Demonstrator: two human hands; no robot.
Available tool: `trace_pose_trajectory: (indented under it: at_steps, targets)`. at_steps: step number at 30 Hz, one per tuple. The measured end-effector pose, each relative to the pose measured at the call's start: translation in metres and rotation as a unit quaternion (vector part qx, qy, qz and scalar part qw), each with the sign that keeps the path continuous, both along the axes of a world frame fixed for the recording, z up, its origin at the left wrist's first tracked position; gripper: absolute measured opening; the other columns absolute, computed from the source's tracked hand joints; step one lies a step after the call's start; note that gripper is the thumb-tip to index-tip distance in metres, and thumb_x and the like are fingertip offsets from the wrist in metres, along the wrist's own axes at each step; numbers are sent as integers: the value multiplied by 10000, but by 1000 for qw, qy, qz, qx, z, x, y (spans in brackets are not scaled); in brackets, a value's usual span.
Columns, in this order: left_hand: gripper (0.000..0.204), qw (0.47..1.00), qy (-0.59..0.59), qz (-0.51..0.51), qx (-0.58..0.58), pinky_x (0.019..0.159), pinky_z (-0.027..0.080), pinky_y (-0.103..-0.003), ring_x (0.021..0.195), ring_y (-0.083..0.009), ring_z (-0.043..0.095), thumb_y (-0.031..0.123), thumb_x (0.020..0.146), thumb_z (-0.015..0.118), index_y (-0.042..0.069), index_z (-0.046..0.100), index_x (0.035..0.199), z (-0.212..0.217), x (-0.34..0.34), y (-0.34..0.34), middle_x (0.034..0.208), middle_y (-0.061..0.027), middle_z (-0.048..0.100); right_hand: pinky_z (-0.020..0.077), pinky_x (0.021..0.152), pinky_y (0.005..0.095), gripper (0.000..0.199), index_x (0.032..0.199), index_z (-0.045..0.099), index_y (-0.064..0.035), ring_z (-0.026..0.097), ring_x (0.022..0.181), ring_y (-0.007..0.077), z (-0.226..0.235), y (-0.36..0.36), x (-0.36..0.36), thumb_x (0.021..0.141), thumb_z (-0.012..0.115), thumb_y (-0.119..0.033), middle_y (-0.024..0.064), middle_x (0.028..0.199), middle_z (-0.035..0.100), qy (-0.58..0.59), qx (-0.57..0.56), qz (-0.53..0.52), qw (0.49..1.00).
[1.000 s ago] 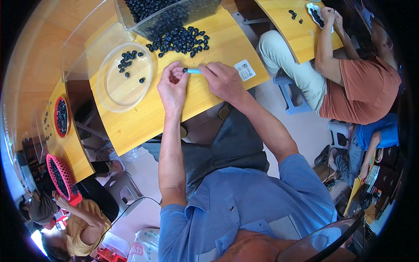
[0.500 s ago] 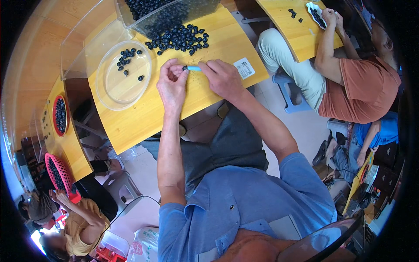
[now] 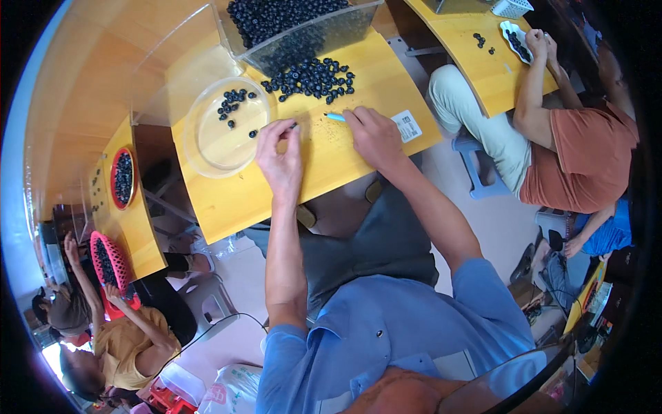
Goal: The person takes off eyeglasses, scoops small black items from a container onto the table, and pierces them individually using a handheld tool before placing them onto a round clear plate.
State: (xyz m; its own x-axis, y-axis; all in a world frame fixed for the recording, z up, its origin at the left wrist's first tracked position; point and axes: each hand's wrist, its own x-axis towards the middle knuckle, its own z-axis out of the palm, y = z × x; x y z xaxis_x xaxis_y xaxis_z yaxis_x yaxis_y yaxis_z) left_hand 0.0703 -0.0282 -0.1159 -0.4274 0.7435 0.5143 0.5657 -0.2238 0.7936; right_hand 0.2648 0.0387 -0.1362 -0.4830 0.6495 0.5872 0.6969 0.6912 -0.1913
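My left hand [image 3: 279,162] is closed in a pinch over the near part of the yellow table. A small dark bead-like ball, mostly hidden, shows at its fingertips. To its right my right hand [image 3: 378,140] grips a slim light-blue pen-like tool [image 3: 336,116] with a dark tip, which points left and stands apart from the ball. Just beyond my hands lies a loose pile of shiny dark round balls [image 3: 314,77]. On the left a clear round shallow tray [image 3: 200,162] holds several of the same balls.
Behind the pile stands a clear bin [image 3: 331,31] full of dark balls. A white label [image 3: 407,125] and fine crumbs lie on the yellow table [image 3: 227,207]. Co-workers sit at tables on both sides. At left are a red bowl [image 3: 113,181] and a pink basket [image 3: 126,265].
My hands have drawn apart, and the tool's tip has left the ball. The left hand has shifted toward the tray. The whole view has moved slightly.
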Motion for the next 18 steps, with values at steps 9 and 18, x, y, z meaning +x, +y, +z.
trace_pose_trajectory:
  at_steps: [9, 18]
  targets:
    - [360, 954, 281, 73, -72, 1003, 484, -438, 1168, -317, 614, -14, 850, 698, 73, 660, 1197, 36, -66, 21, 1210, -114, 655, 554, 672, 370, 177, 979, 674, -50, 646, 811, 213, -1, 3, 0, 818, 622, -99, 48, 849, 588, 13, -11, 0, 1000]
    - [401, 668, 669, 14, -324, 1195, 272, -584, 1257, -239, 592, 333, 870, 671, 102, 694, 1197, 55, -76, 112, 1165, -82, 716, 558, 676, 357, 154, 961, 663, -54, 650, 807, 213, -2, 2, -1, 822, 631, -111, 47, 845, 581, 8, 13, 7, 1000]
